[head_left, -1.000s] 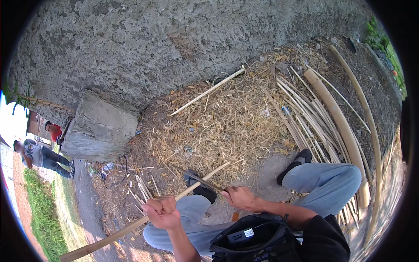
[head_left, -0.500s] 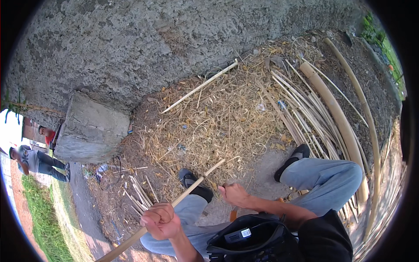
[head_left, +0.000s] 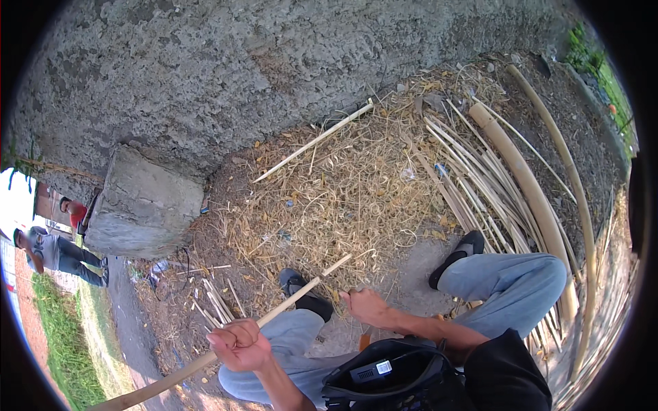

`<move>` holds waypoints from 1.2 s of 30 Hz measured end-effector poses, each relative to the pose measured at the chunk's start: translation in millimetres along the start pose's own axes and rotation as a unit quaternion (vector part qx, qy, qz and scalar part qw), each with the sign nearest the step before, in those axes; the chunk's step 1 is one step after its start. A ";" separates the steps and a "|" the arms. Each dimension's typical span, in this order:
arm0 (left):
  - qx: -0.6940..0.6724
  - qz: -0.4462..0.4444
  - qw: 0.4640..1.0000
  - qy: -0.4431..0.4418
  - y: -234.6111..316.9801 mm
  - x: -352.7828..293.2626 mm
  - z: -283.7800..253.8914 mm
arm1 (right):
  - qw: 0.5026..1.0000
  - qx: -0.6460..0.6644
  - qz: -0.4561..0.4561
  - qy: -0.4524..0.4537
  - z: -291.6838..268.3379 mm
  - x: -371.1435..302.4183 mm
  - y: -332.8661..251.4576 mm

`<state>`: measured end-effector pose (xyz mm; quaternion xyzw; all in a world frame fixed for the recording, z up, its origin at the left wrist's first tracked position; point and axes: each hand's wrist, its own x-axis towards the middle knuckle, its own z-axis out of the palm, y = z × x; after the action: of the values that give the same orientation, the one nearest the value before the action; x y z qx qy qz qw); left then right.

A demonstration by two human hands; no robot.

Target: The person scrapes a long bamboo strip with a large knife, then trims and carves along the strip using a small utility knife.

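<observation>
Here's the left hand (head_left: 240, 344), fingers wrapped around a long pale strip (head_left: 295, 296) that slants from the lower left up past the left shoe (head_left: 293, 279); the grip looks meant to steady it, leaving the far end free. Whether the strip touches the left leg (head_left: 293, 330) can't be told from above. Over to the right hand (head_left: 368, 307), curled into a fist to the right of the strip; any tool in it can't be made out. The right leg (head_left: 504, 291) swings wide, presumably giving both hands room. Curly shavings (head_left: 343, 212) spread ahead, and thin slats (head_left: 476, 177) lie bunched beside a thick pole (head_left: 519, 177), perhaps for easy reach.
</observation>
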<state>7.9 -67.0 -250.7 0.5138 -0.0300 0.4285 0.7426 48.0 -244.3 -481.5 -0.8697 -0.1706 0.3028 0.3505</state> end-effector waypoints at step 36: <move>0.045 0.016 0.996 0.082 -10.8 15.7 0.8 | 0.992 -0.020 0.118 -0.037 23.6 31.1 77.1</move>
<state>25.4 -59.2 -250.7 0.5093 0.0416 0.4822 0.7116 62.8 -270.2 -562.6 -0.8789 -0.0854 0.3704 0.2881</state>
